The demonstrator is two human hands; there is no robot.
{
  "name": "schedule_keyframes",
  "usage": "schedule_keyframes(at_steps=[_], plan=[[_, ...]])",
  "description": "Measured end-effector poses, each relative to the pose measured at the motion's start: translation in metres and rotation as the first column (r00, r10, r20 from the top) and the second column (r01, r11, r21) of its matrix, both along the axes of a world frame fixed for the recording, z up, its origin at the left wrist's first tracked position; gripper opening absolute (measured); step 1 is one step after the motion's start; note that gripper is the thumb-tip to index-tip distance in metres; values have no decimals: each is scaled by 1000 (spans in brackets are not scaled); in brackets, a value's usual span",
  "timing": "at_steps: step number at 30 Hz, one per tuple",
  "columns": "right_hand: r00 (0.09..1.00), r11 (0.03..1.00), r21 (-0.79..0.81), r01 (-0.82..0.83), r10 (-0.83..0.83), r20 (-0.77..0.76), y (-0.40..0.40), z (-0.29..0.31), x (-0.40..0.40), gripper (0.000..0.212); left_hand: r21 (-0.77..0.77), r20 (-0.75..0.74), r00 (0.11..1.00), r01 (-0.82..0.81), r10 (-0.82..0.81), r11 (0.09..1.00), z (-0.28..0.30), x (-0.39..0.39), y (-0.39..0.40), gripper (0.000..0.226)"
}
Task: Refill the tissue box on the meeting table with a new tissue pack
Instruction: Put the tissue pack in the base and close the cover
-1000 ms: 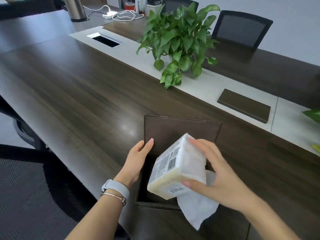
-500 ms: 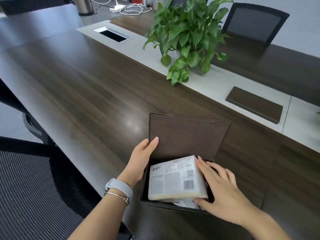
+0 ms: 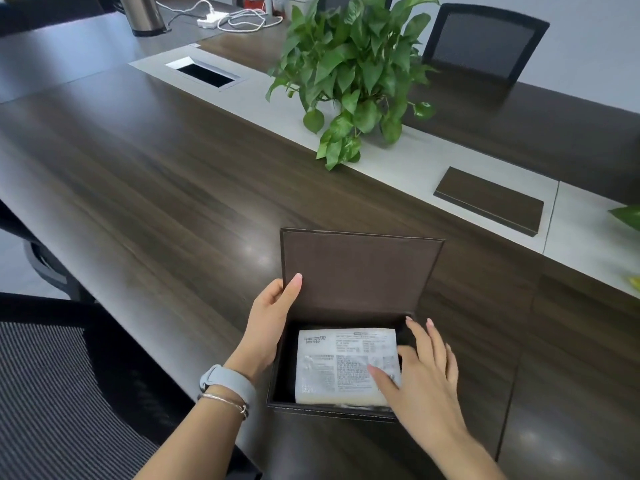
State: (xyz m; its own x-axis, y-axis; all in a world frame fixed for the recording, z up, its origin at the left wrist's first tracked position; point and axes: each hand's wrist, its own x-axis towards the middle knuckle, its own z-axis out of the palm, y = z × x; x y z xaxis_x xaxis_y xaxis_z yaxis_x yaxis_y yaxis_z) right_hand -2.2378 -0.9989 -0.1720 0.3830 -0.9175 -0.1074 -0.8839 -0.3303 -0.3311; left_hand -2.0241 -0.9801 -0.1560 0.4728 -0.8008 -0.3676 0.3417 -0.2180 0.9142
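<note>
Pack [image 3: 341, 365] lay flat inside tissue box [image 3: 329, 410] on table [image 3: 156, 174]. Left hand [image 3: 272, 317] pinched lid [image 3: 360, 271] open; right hand [image 3: 420, 372] spread, fingertips on pack. Best pressed level before closing lid.

Left hand [image 3: 273, 317] upright, thumb and fingers pinched together; right hand [image 3: 424, 372] palm-down, fingers spread, both forearms extended forward.

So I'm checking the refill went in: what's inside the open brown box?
A white plastic-wrapped tissue pack lies flat inside the brown leather tissue box. Whatever lies beneath the pack is hidden.
</note>
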Motion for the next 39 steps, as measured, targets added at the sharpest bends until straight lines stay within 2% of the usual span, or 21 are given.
schedule_keyframes(at_steps=[1,2,3,4,5,6,7,8,10,12,14,16,18,21,23,25,26,28,34,37,39], plan=[[990,998,35,45,-50,128,-2,1,-2,44,13,23,1000,15,-15,1000,0,0,2,37],[941,989,82,122,-141,309,-4,5,-4,50,17,33,999,38,-39,999,-1,0,4,34],[822,959,187,214,-280,496,-8,15,-4,51,16,13,997,74,-75,997,-2,-1,6,35],[642,896,352,271,-441,627,-12,26,-4,49,13,-29,995,96,-95,995,-4,-2,9,40],[457,810,528,254,-582,673,-16,36,-3,45,19,-48,993,107,-106,994,-3,-5,11,46],[336,729,659,185,-677,655,-20,42,-5,42,25,-47,993,105,-104,994,-2,-7,14,53],[283,661,743,102,-736,615,-26,47,-6,45,41,-23,993,115,-114,993,-3,-8,15,60],[280,615,789,12,-759,587,-32,53,-7,56,47,-2,992,125,-125,991,-4,-8,16,65],[351,561,818,-125,-746,565,-41,60,-6,81,60,12,984,176,-177,983,1,-8,19,66],[424,560,813,-161,-705,569,-46,58,-8,89,85,40,974,220,-224,972,4,-5,23,48],[443,578,797,-174,-677,587,-42,52,-12,84,140,70,968,231,-243,963,2,0,29,32],[440,568,800,-194,-678,588,-35,42,-20,89,126,63,978,188,-197,974,-1,4,36,41],[482,560,801,-210,-654,583,-26,36,-23,88,167,0,983,182,-184,969,-3,6,41,47],[666,641,758,-123,-512,542,-27,25,-23,65,187,75,941,312,-330,932,-28,23,47,50],[791,706,704,-81,-384,476,-30,18,-27,57,136,57,964,250,-260,959,-45,37,54,50],[837,727,682,-86,-319,445,-28,16,-28,55,265,176,911,320,-372,910,-32,25,51,50],[843,739,667,-93,-298,447,-26,15,-29,55,314,205,892,329,-402,891,-19,12,47,52],[848,768,634,-97,-270,456,-21,11,-29,52,301,236,873,351,-426,887,-7,0,52,56],[890,827,553,-98,-176,421,-20,-3,-28,55,282,349,824,361,-446,889,-22,2,49,59],[854,806,585,-91,-239,461,-19,-2,-28,56,281,386,817,339,-429,898,-25,1,49,58],[817,774,628,-78,-312,485,-18,2,-27,60,273,318,866,307,-386,912,-23,1,49,56]])
